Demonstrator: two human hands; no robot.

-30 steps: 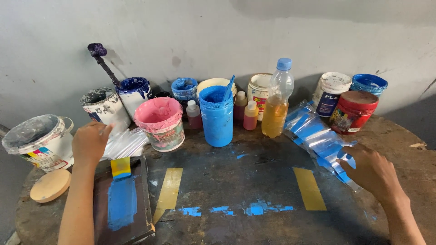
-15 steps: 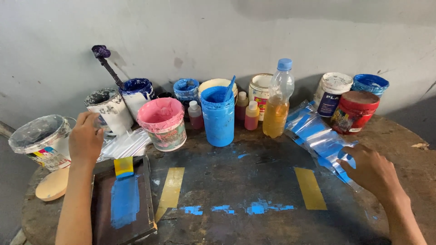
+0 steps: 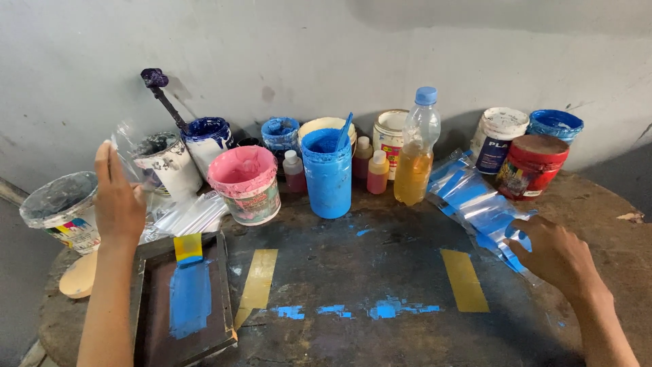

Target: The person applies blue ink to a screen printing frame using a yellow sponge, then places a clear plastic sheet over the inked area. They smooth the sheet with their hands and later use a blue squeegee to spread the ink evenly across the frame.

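Blue ink is held in the blue tub (image 3: 327,173). A clear bag (image 3: 129,146) is gripped upright by the left hand (image 3: 119,204); printed bags (image 3: 479,207), lying diagonally, are touched by the open right hand (image 3: 553,255).

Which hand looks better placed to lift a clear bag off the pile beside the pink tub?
Probably the left. The left hand is raised right above the pile of clear plastic bags by the pink tub and seems to pinch one already. The right hand rests across the table on the blue-printed bags.

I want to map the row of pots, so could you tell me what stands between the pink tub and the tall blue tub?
In the head view, a small red bottle with a white cap stands between the pink tub and the tall blue tub.
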